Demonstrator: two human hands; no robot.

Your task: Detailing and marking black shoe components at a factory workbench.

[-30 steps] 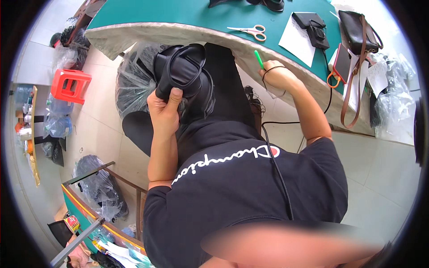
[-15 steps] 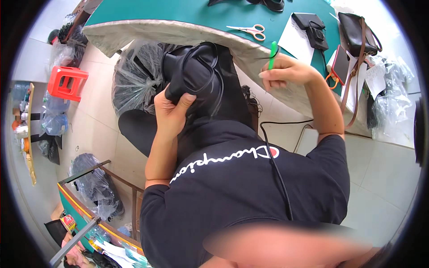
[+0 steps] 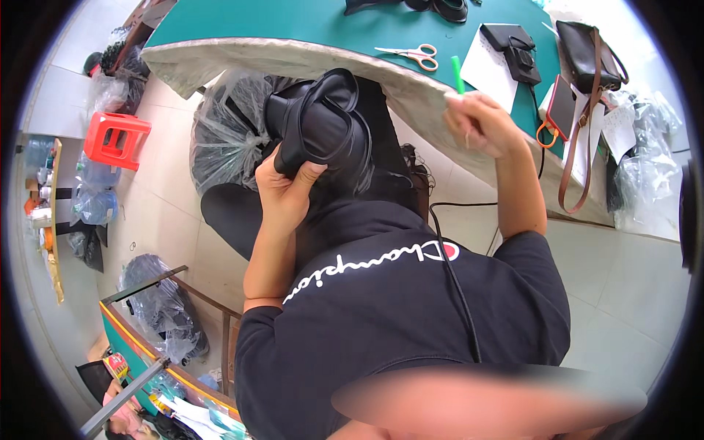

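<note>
My left hand (image 3: 282,183) grips a black leather bag piece (image 3: 323,128) from below and holds it up in front of my chest, just under the edge of the green table (image 3: 293,22). My right hand (image 3: 477,121) is closed around a green pen (image 3: 457,73) that points upward at the table's worn edge. I wear a black short-sleeved shirt (image 3: 396,308).
On the table lie scissors (image 3: 411,53), a small black pouch on white paper (image 3: 513,44), a black handbag with a brown strap (image 3: 587,59) and a phone (image 3: 561,106). A clear plastic sack (image 3: 220,139) and a red stool (image 3: 114,139) stand on the floor to the left.
My left hand has lifted the black bag piece higher and turned it. My right hand with the green pen has risen from below the table edge to level with it.
</note>
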